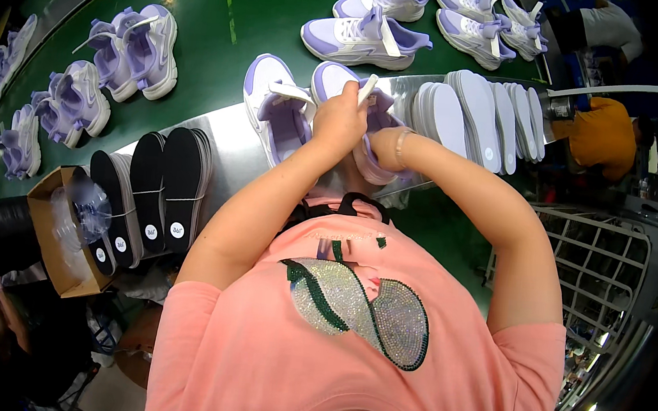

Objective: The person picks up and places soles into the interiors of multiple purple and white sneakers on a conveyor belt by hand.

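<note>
We list, nearest first, one coral-pink knit shirt (pixel 359 400) with a glittering, stone-studded motif; beyond it, one low lilac-and-white shoe (pixel 381 116) with rounded toe and pale moulded sole, on the metal ledge between both hands. The left hand (pixel 340 118) is closed on its tongue area, beside a white strap; the right hand (pixel 387 146) reaches inside, its fingers hidden, so we cannot tell their grip. Just left stands a matching shoe (pixel 271 110). The ledge (pixel 221 137) is smooth and shiny. We count flat, elongated black insoles (pixel 183 169) in banded stacks at left, white insoles (pixel 473 120) at right. Containers: one brown cardboard carton (pixel 83 287) holding crumpled clear plastic (pixel 90 212); one grey wire basket (pixel 603 253), contents indistinct. Farther, on a green surface (pixel 199 77), we enter several lilac-and-white pairs (pixel 367 33).
</note>
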`<action>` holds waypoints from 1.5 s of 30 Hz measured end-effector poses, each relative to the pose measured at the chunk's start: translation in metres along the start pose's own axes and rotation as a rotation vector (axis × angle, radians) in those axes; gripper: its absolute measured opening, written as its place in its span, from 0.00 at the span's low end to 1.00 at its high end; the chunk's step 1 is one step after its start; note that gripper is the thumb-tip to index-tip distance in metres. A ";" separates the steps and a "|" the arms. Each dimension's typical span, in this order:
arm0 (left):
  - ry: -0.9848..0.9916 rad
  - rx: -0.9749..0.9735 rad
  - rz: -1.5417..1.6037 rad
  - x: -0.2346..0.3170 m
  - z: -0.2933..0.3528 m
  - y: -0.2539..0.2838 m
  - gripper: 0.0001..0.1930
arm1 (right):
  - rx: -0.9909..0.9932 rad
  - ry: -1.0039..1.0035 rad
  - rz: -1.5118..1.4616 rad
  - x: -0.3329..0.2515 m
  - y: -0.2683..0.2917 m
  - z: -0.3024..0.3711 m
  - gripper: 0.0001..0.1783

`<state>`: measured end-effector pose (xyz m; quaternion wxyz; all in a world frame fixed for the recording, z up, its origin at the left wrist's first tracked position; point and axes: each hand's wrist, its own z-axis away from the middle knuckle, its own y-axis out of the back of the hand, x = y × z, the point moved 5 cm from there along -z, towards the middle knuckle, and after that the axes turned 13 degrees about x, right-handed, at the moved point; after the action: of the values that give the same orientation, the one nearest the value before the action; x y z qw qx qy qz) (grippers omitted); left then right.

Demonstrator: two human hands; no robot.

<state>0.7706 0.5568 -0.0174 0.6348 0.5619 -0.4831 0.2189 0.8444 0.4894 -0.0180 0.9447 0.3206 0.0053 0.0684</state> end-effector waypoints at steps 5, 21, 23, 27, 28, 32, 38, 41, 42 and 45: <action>-0.025 -0.009 -0.008 0.002 0.001 -0.004 0.11 | 0.118 -0.018 -0.093 0.005 -0.014 0.034 0.15; -0.166 0.039 -0.256 -0.001 0.040 0.083 0.36 | 0.341 -0.037 -0.291 -0.049 0.000 0.015 0.12; -0.100 -0.023 -0.423 -0.012 0.038 0.082 0.42 | 0.352 -0.020 -0.343 -0.063 0.009 0.006 0.12; -0.029 -0.040 -0.454 -0.030 0.013 0.072 0.43 | 0.561 0.228 -0.485 -0.067 0.037 0.003 0.17; 0.006 -0.041 -0.438 -0.042 0.004 0.075 0.41 | 0.710 0.299 -0.532 -0.062 0.044 0.006 0.17; 0.082 0.122 -0.459 -0.062 -0.042 0.106 0.36 | 1.319 0.318 -0.629 0.015 0.092 0.017 0.09; 0.165 0.342 -0.571 -0.079 -0.132 0.150 0.34 | 1.264 -0.405 -0.248 0.158 0.096 -0.039 0.14; -0.031 0.539 -0.332 -0.070 -0.132 0.145 0.27 | 1.009 -0.461 -0.168 0.176 0.090 -0.070 0.18; -0.102 0.541 -0.264 -0.068 -0.122 0.133 0.24 | 0.915 -0.460 -0.140 0.177 0.087 -0.082 0.18; -0.209 0.442 -0.182 -0.051 -0.081 0.091 0.23 | 0.786 -0.519 -0.090 0.187 0.084 -0.108 0.17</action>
<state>0.7036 0.6700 -0.0081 0.4601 0.7478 -0.4339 0.2018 1.0128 0.6451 -0.0467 0.7241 0.6597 -0.1916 -0.0622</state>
